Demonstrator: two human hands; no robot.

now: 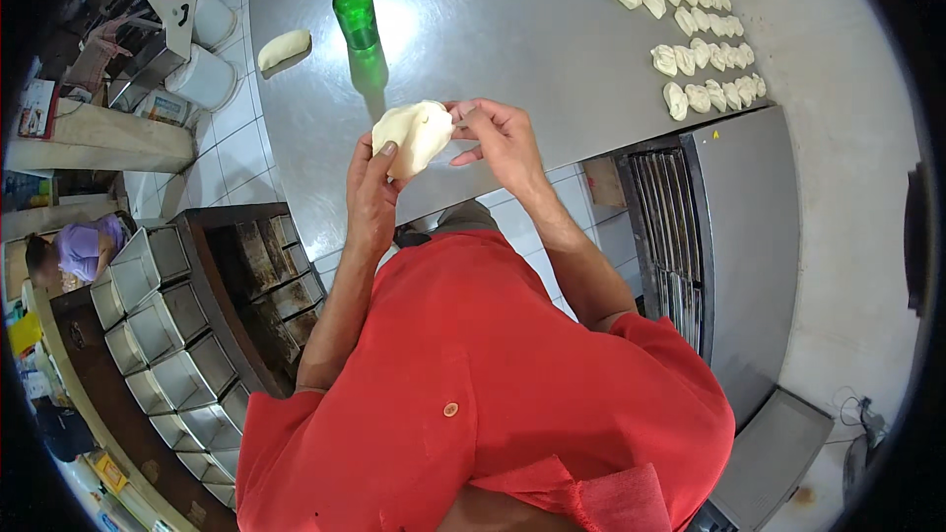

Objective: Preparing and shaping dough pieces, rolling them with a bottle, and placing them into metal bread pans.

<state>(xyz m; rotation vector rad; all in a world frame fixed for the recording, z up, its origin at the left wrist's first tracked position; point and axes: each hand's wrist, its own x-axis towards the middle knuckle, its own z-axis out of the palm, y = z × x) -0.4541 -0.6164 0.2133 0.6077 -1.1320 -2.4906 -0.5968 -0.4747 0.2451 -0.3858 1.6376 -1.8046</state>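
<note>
A flattened piece of pale dough (414,138) is held up above the near edge of the steel table (512,49). My left hand (372,187) grips its left and lower side, thumb on top and fingers beneath. On the right edge of the dough, my right hand (501,143) pinches with thumb and forefinger; its other fingers curl loosely. Beyond the dough an empty-looking green glass bottle (355,10) stands upright on the table. Farther left lies a single rolled lump of dough (285,48).
Rows of shaped dough pieces (705,57) line the table's right end. Below them stands a metal cabinet with stacked trays (670,227). At left are metal loaf tins (177,345) on a shelf, white buckets (205,77) and a person in purple (89,248).
</note>
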